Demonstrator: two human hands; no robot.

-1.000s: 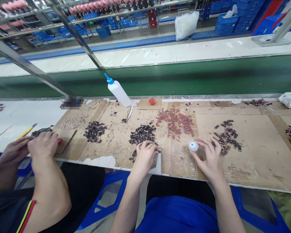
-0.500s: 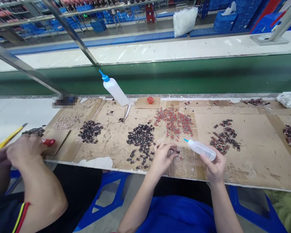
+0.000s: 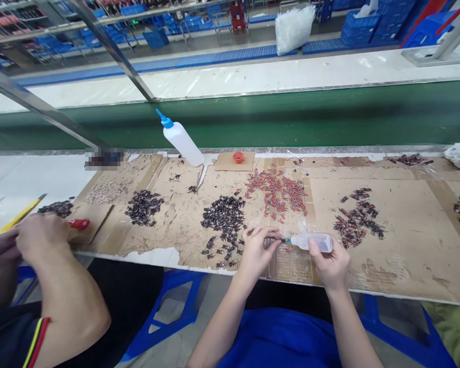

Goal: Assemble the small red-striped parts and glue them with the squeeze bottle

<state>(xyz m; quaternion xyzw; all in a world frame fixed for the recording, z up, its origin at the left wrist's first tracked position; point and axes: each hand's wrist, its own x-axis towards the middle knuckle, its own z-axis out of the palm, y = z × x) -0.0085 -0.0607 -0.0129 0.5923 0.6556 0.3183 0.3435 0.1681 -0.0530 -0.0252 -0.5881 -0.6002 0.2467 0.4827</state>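
Observation:
My left hand (image 3: 257, 251) pinches a small black part (image 3: 278, 240) between thumb and fingers, low over the cardboard. In my right hand (image 3: 332, 265) is a small translucent squeeze bottle (image 3: 310, 242), tipped almost level. Its thin blue nozzle points left and meets the black part, or stops very close to it. Left of my left hand lies a heap of small black parts (image 3: 223, 214), some loose toward the front edge. Beyond my hands are scattered small red-and-silver pieces (image 3: 278, 193). Black-and-red pieces (image 3: 357, 221) form a pile to the right.
A large white bottle with a blue spout (image 3: 183, 145) leans at the back, near a red cap-like cup (image 3: 238, 157). On the left, a co-worker's hands (image 3: 42, 237) work beside a yellow cutter (image 3: 21, 214). A green panel (image 3: 253, 120) runs behind the cardboard-covered table.
My right hand has brought the squeeze bottle left and levelled it, so its nozzle has come to the black part. My left hand has stayed nearly in place. The view has shifted slightly.

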